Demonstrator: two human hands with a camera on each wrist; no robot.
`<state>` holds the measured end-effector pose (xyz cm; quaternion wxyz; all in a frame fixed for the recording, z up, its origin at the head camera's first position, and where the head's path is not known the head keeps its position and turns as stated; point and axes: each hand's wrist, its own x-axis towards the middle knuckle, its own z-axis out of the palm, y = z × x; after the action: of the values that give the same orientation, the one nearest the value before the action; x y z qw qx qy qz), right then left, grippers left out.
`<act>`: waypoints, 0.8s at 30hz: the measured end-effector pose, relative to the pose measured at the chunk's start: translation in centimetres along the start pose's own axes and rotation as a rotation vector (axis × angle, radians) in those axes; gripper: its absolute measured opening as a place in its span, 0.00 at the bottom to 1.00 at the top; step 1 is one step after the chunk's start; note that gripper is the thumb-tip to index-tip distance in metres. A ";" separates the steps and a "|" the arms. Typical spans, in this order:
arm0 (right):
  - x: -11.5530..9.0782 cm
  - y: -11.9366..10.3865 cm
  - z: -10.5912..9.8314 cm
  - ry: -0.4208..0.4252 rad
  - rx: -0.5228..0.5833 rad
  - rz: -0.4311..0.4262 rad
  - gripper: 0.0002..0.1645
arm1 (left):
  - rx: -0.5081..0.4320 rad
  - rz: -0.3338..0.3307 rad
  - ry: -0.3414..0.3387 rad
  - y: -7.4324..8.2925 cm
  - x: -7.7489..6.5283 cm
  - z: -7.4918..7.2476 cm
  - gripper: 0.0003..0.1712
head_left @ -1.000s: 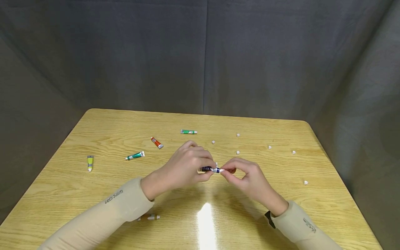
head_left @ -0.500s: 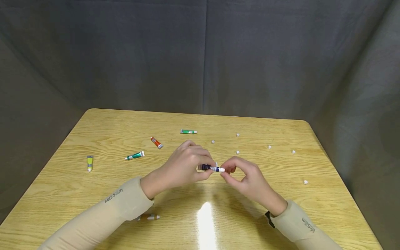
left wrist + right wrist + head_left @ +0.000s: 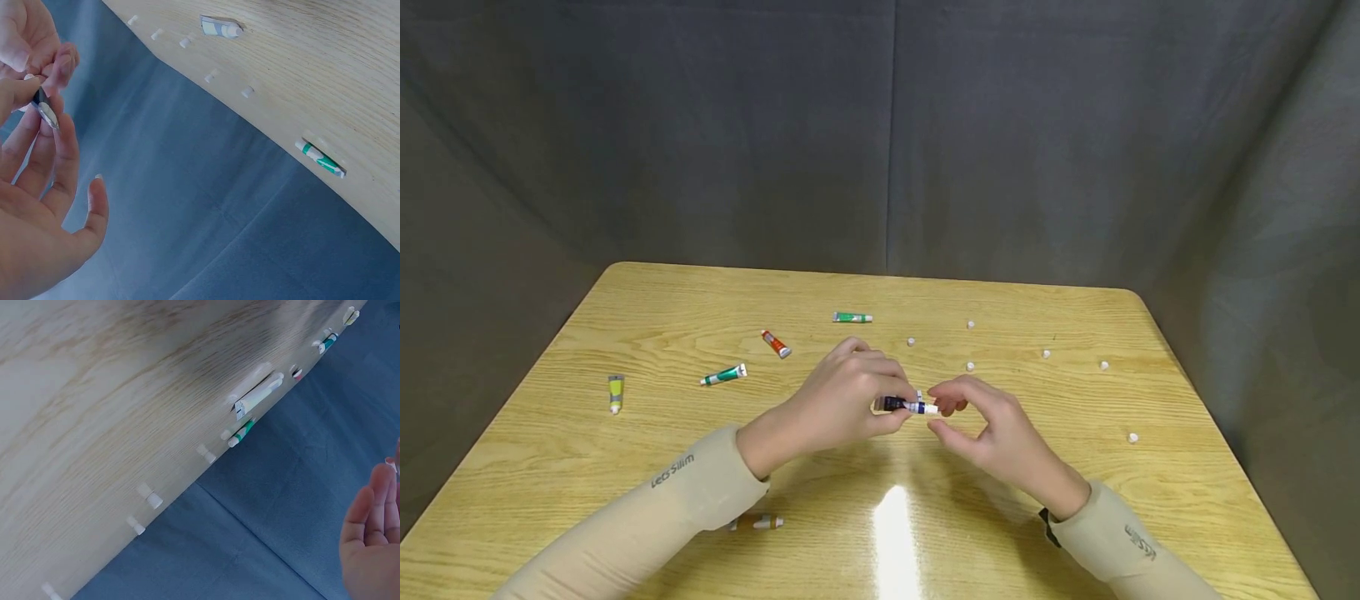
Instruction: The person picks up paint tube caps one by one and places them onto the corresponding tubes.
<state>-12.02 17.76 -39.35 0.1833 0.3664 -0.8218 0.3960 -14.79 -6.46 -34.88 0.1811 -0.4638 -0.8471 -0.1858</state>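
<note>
My left hand point(image 3: 853, 392) pinches a dark blue paint tube point(image 3: 892, 403) between thumb and fingers, above the table's middle. Its white cap point(image 3: 932, 409) points right and sits at the tube's end. My right hand point(image 3: 996, 421) is just right of the cap, thumb and index finger spread apart on either side of it. In the left wrist view the same tube point(image 3: 45, 111) shows edge-on at the left fingertips. A pale tube point(image 3: 259, 397) lies on the table, mostly hidden behind the left fingers in the head view.
On the wooden table point(image 3: 820, 558) lie green point(image 3: 853, 317), red point(image 3: 776, 344), teal point(image 3: 724, 375) and yellow-green point(image 3: 616, 394) tubes at left and back. A brown tube point(image 3: 757, 522) is partly behind the left sleeve. Several loose white caps point(image 3: 1047, 354) are scattered at right. A grey curtain point(image 3: 880, 133) hangs behind.
My right thumb and index finger, pinching the white cap a second ago, have come away from it and spread. The left hand and its tube have barely moved.
</note>
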 end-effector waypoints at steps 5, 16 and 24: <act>-0.1 0.0 -0.1 0.014 -0.026 -0.034 0.22 | -0.010 -0.012 -0.009 -0.1 -0.1 0.0 0.04; 0.1 -0.3 0.2 0.038 0.008 -0.100 0.17 | -0.039 -0.016 -0.028 0.2 -0.1 0.0 0.04; -0.1 -0.1 0.3 0.007 0.014 -0.051 0.12 | -0.016 -0.005 -0.025 0.3 -0.3 0.1 0.04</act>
<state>-11.85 17.53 -39.51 0.1938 0.3869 -0.8088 0.3983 -14.41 -6.45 -35.07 0.1664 -0.4656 -0.8489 -0.1869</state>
